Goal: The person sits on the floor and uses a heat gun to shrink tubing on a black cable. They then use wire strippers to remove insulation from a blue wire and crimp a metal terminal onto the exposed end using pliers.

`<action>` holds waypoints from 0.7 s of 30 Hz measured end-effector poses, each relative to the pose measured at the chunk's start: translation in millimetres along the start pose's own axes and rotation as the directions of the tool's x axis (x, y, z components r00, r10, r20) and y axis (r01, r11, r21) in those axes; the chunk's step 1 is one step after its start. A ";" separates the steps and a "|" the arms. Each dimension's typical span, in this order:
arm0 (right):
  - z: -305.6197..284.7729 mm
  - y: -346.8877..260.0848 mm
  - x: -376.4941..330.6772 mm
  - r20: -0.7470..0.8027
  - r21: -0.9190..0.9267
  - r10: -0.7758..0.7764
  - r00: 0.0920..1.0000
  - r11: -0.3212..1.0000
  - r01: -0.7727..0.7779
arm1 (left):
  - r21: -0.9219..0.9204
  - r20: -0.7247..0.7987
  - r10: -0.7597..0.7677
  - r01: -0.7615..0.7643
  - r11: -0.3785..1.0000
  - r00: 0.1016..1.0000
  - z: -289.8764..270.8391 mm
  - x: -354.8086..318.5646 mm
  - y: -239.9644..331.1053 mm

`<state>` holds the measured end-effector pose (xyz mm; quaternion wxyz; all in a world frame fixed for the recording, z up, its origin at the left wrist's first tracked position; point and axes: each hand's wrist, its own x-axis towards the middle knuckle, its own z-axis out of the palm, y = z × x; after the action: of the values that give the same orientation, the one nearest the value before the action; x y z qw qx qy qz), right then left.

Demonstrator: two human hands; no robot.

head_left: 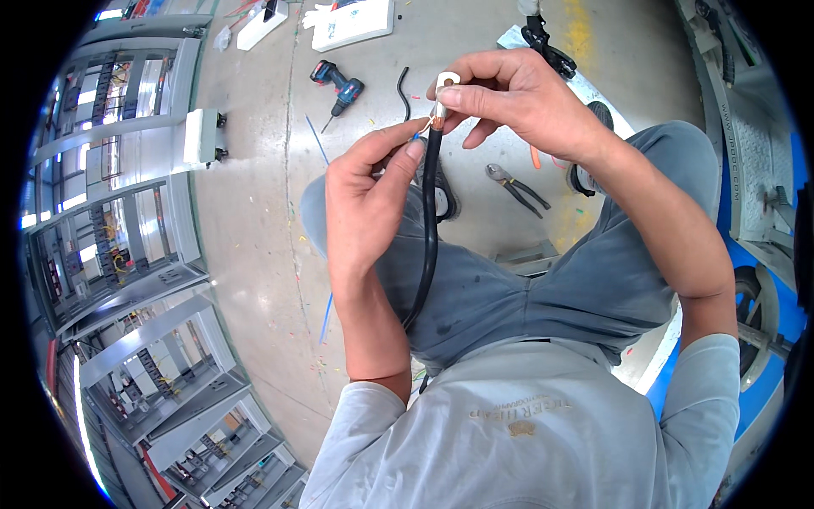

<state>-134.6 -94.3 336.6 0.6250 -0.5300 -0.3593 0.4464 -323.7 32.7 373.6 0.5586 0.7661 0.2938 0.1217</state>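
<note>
A thick black cable runs up from my lap, its bare copper strands showing at the upper end. Over those strands sits a silvery cable lug with a holed flat tongue. My right hand pinches the lug between thumb and fingers. Beside the copper, my left hand has thumb and forefinger closed together at the cable's left side. Something small, whitish and blue shows at those fingertips, too small to name.
A cordless drill and a short black cable piece lie on the floor ahead. Pliers with dark handles rest between my feet. Open metal cabinets line the left. A white box stands at the back.
</note>
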 end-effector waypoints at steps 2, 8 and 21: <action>0.3 -0.3 0.4 -0.004 0.005 0.001 1.000 1.000 -0.001 | 0.002 -0.002 -0.021 0.021 1.000 1.000 -0.1 -0.1 0.2; 2.7 -5.0 -1.7 -0.034 -0.011 0.020 0.999 1.000 -0.020 | 0.017 -0.013 -0.043 0.043 0.999 0.999 1.1 -1.0 1.8; 6.2 3.3 -1.6 -0.065 0.009 0.008 0.998 1.000 -0.007 | 0.001 -0.108 -0.090 0.090 0.996 0.990 17.2 -6.1 -3.1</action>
<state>-141.5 -93.6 334.6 0.6370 -0.5430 -0.3349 0.4327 -320.7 16.2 365.6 0.5444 0.7461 0.3583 0.1368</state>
